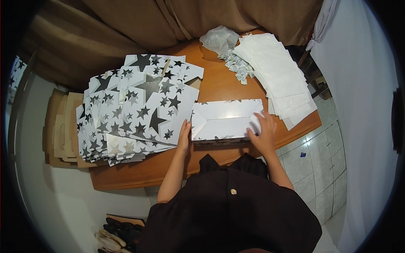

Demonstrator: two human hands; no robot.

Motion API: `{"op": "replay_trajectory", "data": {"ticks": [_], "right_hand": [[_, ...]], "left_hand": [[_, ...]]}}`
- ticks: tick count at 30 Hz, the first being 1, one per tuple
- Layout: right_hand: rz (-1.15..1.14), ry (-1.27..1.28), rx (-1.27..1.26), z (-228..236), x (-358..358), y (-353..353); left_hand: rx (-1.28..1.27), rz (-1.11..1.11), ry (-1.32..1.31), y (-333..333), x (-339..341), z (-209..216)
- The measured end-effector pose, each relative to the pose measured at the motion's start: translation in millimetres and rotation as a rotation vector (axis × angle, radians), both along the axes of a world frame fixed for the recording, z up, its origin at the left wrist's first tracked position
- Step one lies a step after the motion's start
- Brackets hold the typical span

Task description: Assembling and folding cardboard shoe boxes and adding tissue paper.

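Note:
A box-shaped white paper piece (228, 119) stands on the table in front of me. Its upper face has folded flaps with a seam along the middle, and black and grey stars show on its near side. My left hand (184, 135) rests against its left end, fingers stretched out. At the right end my right hand (264, 133) grips the near corner, thumb by the front edge and fingers spread over the end. Left of the box lies a large overlapping pile of star-printed white paper pieces (156, 120).
The brown wooden table (215, 84) carries a stack of white sheets (278, 71) at right, a clear plastic bag (219, 40) and small crumpled pieces (239, 67) at the back. Brown cardboard sheets (63, 126) stand left. A brown curtain (211, 17) hangs behind; footwear (122, 232) lies at lower left.

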State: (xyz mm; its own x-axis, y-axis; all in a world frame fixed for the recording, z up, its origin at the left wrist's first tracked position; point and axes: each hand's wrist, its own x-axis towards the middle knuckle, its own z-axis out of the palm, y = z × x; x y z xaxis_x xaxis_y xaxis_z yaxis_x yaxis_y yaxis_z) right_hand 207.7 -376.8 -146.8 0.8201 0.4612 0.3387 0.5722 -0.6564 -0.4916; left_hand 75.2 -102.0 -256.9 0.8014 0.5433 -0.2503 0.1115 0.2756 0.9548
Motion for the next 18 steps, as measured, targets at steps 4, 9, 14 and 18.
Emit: {"op": "replay_trajectory", "data": {"ticks": [4, 9, 14, 18], "right_hand": [[0.527, 0.152, 0.036, 9.9, -12.5, 29.5], [0.779, -0.075, -0.149, 23.9, -44.0, 87.2], [0.627, -0.276, -0.109, 14.8, -25.1, 107.0], [0.538, -0.197, -0.006, 73.8, -6.6, 85.1]], "left_hand": [[0.006, -0.178, -0.026, -11.6, -7.3, 40.5], [-0.067, -0.071, -0.064, -20.7, -3.3, 78.2], [-0.149, -0.205, -0.279, -18.5, -1.4, 113.9], [0.247, 0.090, -0.449, -2.7, -6.9, 112.4]]}}
